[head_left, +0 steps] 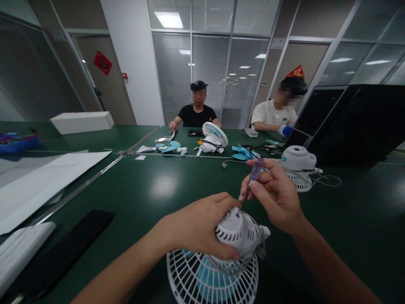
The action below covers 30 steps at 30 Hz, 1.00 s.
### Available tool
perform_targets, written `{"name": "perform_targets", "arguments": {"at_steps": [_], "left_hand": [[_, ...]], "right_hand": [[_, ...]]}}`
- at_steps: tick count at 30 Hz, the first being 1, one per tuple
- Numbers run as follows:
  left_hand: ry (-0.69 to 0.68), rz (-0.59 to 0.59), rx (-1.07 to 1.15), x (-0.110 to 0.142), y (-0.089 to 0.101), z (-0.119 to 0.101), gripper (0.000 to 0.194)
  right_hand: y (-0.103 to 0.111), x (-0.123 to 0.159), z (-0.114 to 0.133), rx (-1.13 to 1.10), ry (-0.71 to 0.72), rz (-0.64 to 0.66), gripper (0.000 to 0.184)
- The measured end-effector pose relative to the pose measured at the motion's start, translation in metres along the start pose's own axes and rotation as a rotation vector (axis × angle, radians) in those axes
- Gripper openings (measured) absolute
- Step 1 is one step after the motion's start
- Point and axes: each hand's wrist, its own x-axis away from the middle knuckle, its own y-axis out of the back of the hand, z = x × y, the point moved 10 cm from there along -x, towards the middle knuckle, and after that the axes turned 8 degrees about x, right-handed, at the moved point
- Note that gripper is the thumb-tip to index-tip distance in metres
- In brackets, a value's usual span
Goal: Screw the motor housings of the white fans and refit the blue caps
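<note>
A small white electric fan rests grille-down on the green table in front of me, blue blades showing through its cage. My left hand wraps round the motor housing, with the thumb along its near side. Between the fingers of my right hand is a screwdriver with a clear purple handle. It slants down, and its tip meets a screw spot on top of the housing. A grey cord is looped round the housing.
A second fan lies face-down at right, beside a large black case. Across the table are another fan, blue blades and two seated people. White sheets and a black pouch lie at left.
</note>
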Motion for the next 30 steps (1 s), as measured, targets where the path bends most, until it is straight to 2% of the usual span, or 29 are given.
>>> {"name": "perform_targets", "arguments": {"at_steps": [8, 14, 16, 20, 24, 30], "left_hand": [[-0.02, -0.014, -0.004, 0.0, 0.0, 0.002, 0.063], [-0.062, -0.03, 0.016, 0.002, -0.001, 0.001, 0.072], [-0.055, -0.026, 0.016, 0.002, -0.001, 0.001, 0.073], [-0.021, -0.013, 0.031, 0.001, -0.001, 0.002, 0.07], [-0.029, -0.035, 0.033, 0.002, 0.0, 0.0, 0.068], [-0.03, -0.034, 0.043, 0.002, 0.001, 0.0, 0.067]], "right_hand": [[-0.005, 0.001, 0.006, 0.074, 0.001, 0.055, 0.026], [0.002, 0.003, 0.016, 0.25, 0.081, -0.05, 0.06], [0.004, 0.005, 0.02, 0.271, 0.128, -0.056, 0.056], [0.011, 0.008, 0.029, 0.234, 0.192, -0.052, 0.034], [0.026, 0.009, 0.034, 0.32, 0.174, -0.166, 0.03], [0.034, 0.008, 0.031, 0.321, 0.141, -0.251, 0.025]]}}
